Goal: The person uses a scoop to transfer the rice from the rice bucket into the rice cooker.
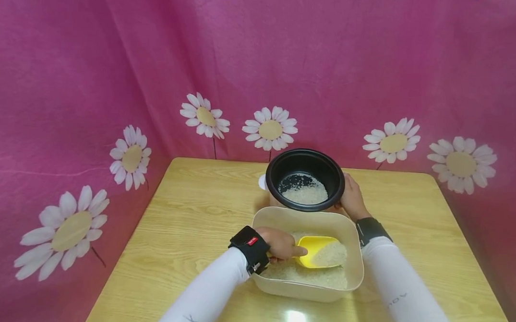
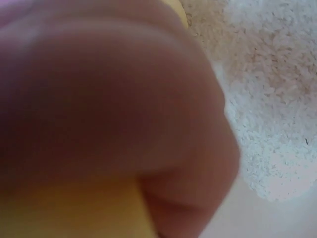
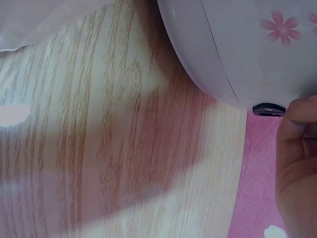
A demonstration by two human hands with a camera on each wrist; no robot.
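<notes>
Yellow scoop [image 1: 314, 247] in the downturned left hand [image 1: 281, 242]

Yellow plastic scoop [image 1: 310, 244], white rice [image 1: 295, 274], cream rounded-rectangular tub [image 1: 307, 294], round black pot [image 1: 306, 165], magenta cloth [image 1: 314, 57] with yellow-centred white daisies [image 1: 270, 130]

I can read what looks like AQU on the right sleeve [image 1: 399, 282]. On the left sleeve [image 1: 207, 288] I see an X; the rest is hard to read. The red tag [image 1: 252, 241] on the left wristband [image 1: 257, 257] has letters too small for me.
</notes>
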